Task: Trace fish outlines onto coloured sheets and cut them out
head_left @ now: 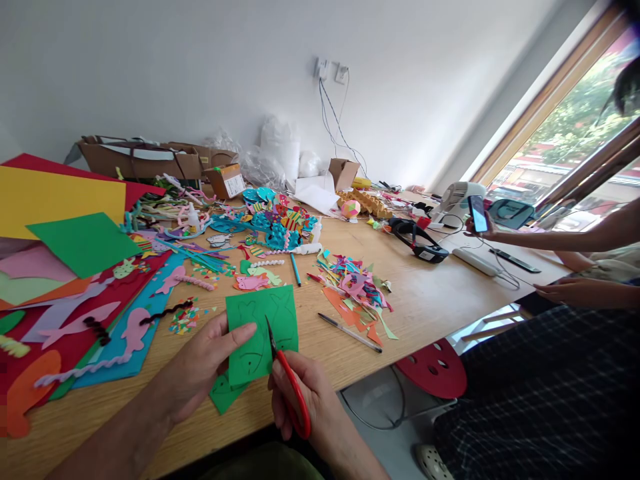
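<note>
My left hand (220, 347) grips the left edge of a green paper sheet (250, 317) with fish outlines drawn on it, thumb on top. In my right hand (300, 387) is a pair of scissors with red handles (301, 408). Their dark blades (271, 337) lie over the middle of the sheet, between the drawn shapes. Another green piece (225, 395) with pen lines shows beneath the sheet, near the table's front edge. Just beyond the sheet lie cut-out pink (251, 282) and pale green paper fish (266, 275).
Paper scraps (355, 283) and a pen (350, 333) lie to the right. Coloured sheets (60, 200) and pink fish shapes (135, 330) cover the left side. Further right are a black headset (419, 241) and a person holding a phone (479, 215). A red stool (435, 370) stands below the table edge.
</note>
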The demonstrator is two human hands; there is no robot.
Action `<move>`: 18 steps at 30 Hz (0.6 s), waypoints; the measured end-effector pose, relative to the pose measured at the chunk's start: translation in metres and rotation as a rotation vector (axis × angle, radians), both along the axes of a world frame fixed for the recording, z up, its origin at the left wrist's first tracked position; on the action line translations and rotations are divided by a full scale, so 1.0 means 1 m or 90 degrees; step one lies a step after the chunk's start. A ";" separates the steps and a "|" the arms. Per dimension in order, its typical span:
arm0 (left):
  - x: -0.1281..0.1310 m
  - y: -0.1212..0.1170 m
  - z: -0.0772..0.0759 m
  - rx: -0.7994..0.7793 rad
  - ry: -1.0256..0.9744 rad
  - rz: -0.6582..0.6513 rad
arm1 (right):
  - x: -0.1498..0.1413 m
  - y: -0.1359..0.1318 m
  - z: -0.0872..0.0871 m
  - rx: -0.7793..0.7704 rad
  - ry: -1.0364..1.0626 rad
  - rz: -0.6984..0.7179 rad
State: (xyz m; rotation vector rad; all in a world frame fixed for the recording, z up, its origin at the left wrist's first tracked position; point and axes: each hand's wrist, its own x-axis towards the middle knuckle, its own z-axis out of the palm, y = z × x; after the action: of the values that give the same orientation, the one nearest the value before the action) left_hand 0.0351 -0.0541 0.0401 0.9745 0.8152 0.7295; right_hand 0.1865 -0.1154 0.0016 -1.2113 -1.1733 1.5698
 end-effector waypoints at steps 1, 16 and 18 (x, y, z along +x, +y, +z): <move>0.001 0.000 0.000 0.001 0.005 0.009 | 0.000 0.000 0.000 0.000 0.001 0.002; 0.007 -0.003 -0.005 -0.029 -0.039 -0.059 | -0.002 0.002 0.005 0.032 0.003 -0.017; 0.007 -0.003 -0.005 -0.032 -0.035 -0.058 | -0.003 0.002 0.001 0.029 0.006 -0.021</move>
State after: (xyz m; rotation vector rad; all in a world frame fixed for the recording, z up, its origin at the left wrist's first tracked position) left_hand 0.0417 -0.0571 0.0350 0.9352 0.7332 0.6523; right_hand 0.1838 -0.1136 0.0028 -1.1872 -1.1715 1.5156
